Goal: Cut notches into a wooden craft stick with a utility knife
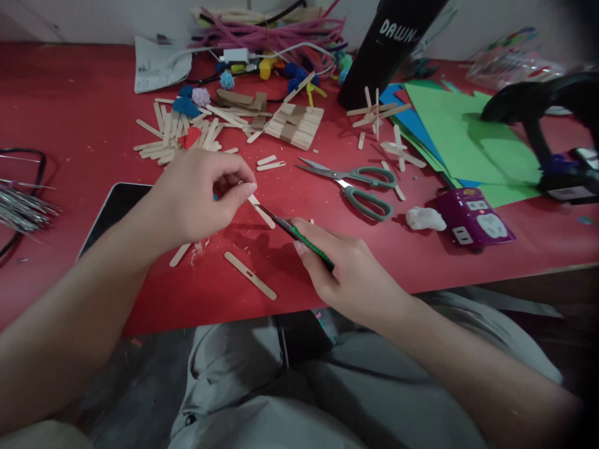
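My left hand (206, 193) pinches one end of a short wooden craft stick (254, 200) just above the red table. A green utility knife (311, 244) is gripped in my right hand (350, 268), its blade reaching up to the stick near my left fingertips. Whether the blade cuts into the wood I cannot tell. Below the blade lies a craft stick with a small slot (250, 275) in its middle. Another craft stick (180, 254) shows partly beside my left wrist, near some wood shavings (199, 251). Two short stick pieces (269, 163) rest beyond my hands.
Grey-handled scissors (369, 181) lie spread beyond my right hand. Behind are piled craft sticks (168, 134), a taped stick bundle (294, 125) and a black bottle (374, 56). Green paper (463, 131) and a purple power adapter (473, 217) are at right; a black tablet (115, 209) is under my left forearm.
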The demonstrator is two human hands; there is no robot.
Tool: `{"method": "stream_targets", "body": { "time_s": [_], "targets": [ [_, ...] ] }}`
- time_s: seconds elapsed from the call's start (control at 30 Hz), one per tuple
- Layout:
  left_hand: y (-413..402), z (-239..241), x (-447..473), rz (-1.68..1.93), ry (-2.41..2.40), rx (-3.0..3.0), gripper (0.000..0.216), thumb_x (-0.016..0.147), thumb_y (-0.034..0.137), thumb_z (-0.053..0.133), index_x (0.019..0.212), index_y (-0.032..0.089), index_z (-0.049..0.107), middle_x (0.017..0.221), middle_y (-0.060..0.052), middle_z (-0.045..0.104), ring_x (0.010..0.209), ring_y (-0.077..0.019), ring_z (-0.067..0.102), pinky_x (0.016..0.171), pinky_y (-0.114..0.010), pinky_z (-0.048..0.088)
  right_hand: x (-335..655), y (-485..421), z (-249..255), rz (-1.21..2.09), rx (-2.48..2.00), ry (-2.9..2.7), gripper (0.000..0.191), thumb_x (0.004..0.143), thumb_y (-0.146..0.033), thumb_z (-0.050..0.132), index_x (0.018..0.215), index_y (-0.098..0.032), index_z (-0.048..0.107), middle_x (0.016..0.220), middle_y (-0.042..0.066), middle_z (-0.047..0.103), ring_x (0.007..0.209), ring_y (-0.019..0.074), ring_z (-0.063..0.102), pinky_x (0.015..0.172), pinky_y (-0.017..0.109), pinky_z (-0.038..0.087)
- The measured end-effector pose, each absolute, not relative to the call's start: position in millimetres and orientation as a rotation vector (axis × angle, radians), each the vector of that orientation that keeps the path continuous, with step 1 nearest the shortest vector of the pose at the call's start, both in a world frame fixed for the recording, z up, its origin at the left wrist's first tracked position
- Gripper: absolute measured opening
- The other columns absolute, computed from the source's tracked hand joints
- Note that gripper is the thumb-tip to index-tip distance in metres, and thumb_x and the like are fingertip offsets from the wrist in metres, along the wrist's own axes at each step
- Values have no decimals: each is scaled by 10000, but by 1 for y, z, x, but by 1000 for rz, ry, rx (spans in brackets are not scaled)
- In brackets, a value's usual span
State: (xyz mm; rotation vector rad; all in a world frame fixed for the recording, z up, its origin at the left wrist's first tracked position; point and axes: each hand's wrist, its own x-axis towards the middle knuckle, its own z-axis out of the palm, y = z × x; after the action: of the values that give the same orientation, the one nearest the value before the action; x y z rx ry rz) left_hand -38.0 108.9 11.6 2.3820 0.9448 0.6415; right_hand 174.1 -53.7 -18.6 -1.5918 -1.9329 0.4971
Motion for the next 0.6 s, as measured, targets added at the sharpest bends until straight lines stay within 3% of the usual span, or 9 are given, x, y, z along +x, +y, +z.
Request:
{"method": "stream_targets", "body": {
  "time_s": [0.33, 0.6],
  "targets": [
    [114, 14, -43, 546, 945, 2456, 189, 873, 408, 630, 822, 276, 755, 719, -12, 748, 662, -198, 662, 628, -334, 478, 175, -56, -20, 501, -1615, -1938, 262, 1092, -191, 494, 1241, -172, 708, 1017, 122, 840, 816, 238, 780, 631, 317, 466],
    [119, 15, -42, 362, 989, 2518, 223, 866, 399, 628, 692, 268, 678, 522, 12, 594, 497, -169, 510, 554, -346, 335, 172, -55, -15, 523, -1600, -1939, 226, 1114, -244, 511, 1193, -191, 716, 889, 65, 796, 723, 221, 728, 637, 324, 484]
  ]
}}
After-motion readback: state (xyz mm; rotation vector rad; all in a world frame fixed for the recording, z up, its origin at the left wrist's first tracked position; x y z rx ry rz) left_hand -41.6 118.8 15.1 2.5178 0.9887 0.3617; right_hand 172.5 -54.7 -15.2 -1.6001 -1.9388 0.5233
